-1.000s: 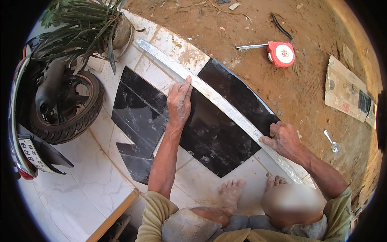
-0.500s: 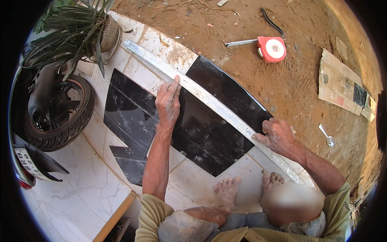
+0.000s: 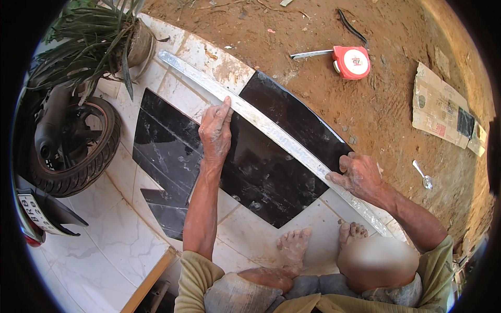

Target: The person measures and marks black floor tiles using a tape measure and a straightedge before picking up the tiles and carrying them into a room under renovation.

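A long pale metal straightedge point(image 3: 282, 138) lies diagonally across glossy black tiles point(image 3: 266, 182) and white tiles. My left hand point(image 3: 216, 130) presses its extended finger onto the bar's upper half, the other fingers bent and close together. My right hand point(image 3: 355, 177) bears on the lower half, its thumb on the bar and its fingers curled beside it over the black tile. More cut black tile pieces point(image 3: 162, 146) lie to the left of my left arm.
A red tape measure point(image 3: 350, 63), partly pulled out, lies on dirt with a torn cardboard piece point(image 3: 438, 107) and a spoon point(image 3: 420, 172). At left are a potted plant point(image 3: 88, 47), a motorbike wheel point(image 3: 104, 151) and a white tiled step point(image 3: 109, 250). My bare feet point(image 3: 295, 242) are below.
Since a second ago the scene has shifted slightly left in the view, mostly within the first half second. Both hands keep their places on the straightedge, which has not visibly moved against the tiles.
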Demonstrator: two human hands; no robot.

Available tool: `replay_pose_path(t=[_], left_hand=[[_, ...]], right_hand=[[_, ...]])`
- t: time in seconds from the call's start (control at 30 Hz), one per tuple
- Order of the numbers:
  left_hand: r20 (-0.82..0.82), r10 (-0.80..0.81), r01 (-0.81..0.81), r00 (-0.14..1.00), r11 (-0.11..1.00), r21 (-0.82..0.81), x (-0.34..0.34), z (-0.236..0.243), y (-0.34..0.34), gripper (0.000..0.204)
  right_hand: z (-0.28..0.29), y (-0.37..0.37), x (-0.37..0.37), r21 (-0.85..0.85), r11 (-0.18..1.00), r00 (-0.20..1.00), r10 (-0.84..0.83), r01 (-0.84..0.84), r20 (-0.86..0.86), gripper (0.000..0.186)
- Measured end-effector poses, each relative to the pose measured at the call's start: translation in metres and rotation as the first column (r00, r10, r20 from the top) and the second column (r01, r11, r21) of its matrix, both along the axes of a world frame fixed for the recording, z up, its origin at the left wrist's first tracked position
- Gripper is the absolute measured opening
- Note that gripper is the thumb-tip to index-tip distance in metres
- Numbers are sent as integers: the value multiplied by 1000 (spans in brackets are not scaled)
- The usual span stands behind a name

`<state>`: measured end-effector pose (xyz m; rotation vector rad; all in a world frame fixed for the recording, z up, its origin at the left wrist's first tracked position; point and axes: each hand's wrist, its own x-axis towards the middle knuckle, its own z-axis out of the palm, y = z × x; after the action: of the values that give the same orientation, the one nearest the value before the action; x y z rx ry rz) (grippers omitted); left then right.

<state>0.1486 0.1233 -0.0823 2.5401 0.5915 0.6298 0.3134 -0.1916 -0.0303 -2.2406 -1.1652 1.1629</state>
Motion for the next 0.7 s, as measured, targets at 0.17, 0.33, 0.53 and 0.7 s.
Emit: replay_pose_path(t=[0.17,0.33,0.53,0.7], left_hand=[[18,4,-4,1000,1000,-17,-1,0,1,29],[-28,28,-29,999,999,-15,-3,5,-4,32],[-101,62,-54,993,995,81,-13,32,-59,57],[-262,-92,79,961,995,-60,-2,45,-130,89]], right_hand=[[-1,0,-1,16,1000,1000,1,-1,4,41],[-4,-3,-4,103,994,998,-41,36,47,39],[-5,-1,0,-7,1000,1000,4,-4,3,41],[-5,-2,0,-13,1000,1000,-15,15,3,43]])
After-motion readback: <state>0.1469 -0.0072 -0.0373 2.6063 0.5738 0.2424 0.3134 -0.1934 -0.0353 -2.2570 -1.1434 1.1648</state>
